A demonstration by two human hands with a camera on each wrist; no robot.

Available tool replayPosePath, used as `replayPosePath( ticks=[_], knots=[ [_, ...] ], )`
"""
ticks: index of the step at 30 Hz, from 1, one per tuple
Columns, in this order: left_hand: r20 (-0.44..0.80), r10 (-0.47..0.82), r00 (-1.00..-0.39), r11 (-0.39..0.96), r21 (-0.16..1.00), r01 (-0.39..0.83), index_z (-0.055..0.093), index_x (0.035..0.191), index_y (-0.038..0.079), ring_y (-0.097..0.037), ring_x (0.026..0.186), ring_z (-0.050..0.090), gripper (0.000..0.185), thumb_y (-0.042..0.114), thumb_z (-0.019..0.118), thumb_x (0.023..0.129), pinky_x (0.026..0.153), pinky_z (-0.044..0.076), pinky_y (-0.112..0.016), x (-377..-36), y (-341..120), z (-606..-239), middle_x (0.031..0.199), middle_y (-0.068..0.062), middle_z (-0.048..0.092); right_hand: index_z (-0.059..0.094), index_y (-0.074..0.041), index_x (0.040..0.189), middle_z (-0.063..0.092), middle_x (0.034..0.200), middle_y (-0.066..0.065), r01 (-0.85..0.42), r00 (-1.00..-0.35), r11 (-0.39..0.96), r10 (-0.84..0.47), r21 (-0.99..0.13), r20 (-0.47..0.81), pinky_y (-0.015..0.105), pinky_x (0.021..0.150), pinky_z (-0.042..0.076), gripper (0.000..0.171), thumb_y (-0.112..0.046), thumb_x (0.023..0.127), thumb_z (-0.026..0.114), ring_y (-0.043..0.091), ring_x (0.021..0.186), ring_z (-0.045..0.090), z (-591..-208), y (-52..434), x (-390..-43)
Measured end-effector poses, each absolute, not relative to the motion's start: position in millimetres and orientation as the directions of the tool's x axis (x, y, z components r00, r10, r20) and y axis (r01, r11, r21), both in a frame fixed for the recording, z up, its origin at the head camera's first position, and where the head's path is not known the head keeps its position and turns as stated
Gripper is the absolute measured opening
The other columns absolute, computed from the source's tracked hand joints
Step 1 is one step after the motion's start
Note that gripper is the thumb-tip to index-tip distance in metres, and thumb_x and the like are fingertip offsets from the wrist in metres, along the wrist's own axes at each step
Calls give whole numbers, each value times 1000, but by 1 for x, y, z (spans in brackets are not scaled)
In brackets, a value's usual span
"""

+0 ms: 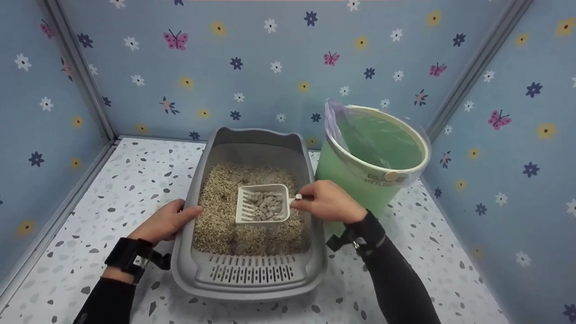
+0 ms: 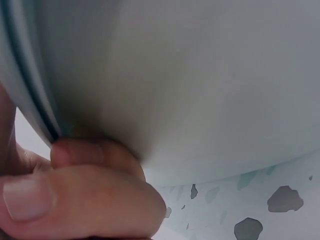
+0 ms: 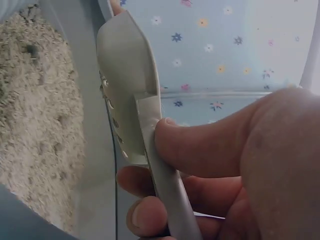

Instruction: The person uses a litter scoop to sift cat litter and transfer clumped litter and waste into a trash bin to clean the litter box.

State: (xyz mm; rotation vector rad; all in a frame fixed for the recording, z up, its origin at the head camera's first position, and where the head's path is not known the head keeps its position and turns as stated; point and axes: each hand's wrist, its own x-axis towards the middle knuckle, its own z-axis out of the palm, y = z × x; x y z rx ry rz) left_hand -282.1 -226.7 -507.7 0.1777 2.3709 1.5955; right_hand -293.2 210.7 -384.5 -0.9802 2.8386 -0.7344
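Note:
A grey litter box (image 1: 249, 294) stands on the speckled surface, with tan granular litter (image 1: 216, 234) inside. My left hand (image 1: 164, 221) grips its left rim, thumb over the edge; in the left wrist view the curled fingers (image 2: 85, 200) press under the rim against the outer wall. Above the litter, my right hand (image 1: 333, 201) holds a cream slotted litter scoop (image 1: 240, 204) by its handle. Greyish clumps (image 1: 270, 207) lie in the scoop. In the right wrist view the thumb (image 3: 200, 147) lies along the scoop handle (image 3: 172, 200), and fingers wrap around it.
Right of the box stands a green bin (image 1: 333, 168) with a cream rim, lined with a translucent lilac bag (image 1: 332, 119). Blue panels (image 1: 252, 49) printed with flowers and butterflies enclose the back and both sides. A slotted ledge (image 1: 252, 270) forms the box's near end.

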Motion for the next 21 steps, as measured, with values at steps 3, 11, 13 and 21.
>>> replayPosePath(
  ticks=[3, 11, 13, 21],
  knots=[
    [-163, 261, -952, 385, 922, -53, 52, 128, -5, -18, 75, 59, 58, 50, 63, 112, 61, 57, -31, -284, -227, -507, 98, -10, 59, 53, -23, 69, 41, 63, -13, -551, -814, 693, -569, -465, 115, 31, 55, 39, 45, -37, 105, 78, 8, 55, 41, -382, 223, -293],
    [-151, 265, -952, 372, 927, -44, 50, 126, -3, -14, 68, 51, 55, 50, 62, 112, 56, 50, -28, -284, -227, -511, 94, -7, 55, 54, -24, 69, 42, 62, -14, -532, -823, 703, -561, -473, 92, 32, 57, 40, 45, -38, 105, 77, 8, 56, 42, -387, 211, -295],
    [-155, 263, -952, 368, 929, -49, 50, 127, -3, -14, 69, 52, 55, 49, 62, 113, 57, 51, -28, -284, -228, -510, 95, -7, 55, 53, -24, 69, 41, 62, -14, -532, -823, 705, -561, -468, 92, 32, 57, 40, 46, -37, 105, 77, 8, 56, 42, -388, 210, -295],
    [-157, 254, -954, 363, 930, -57, 51, 127, -4, -17, 72, 58, 57, 49, 63, 112, 58, 55, -30, -281, -230, -510, 97, -9, 59, 53, -24, 69, 40, 61, -13, -535, -824, 710, -559, -457, 95, 31, 55, 40, 46, -36, 106, 77, 7, 53, 41, -387, 210, -293]
  ],
)
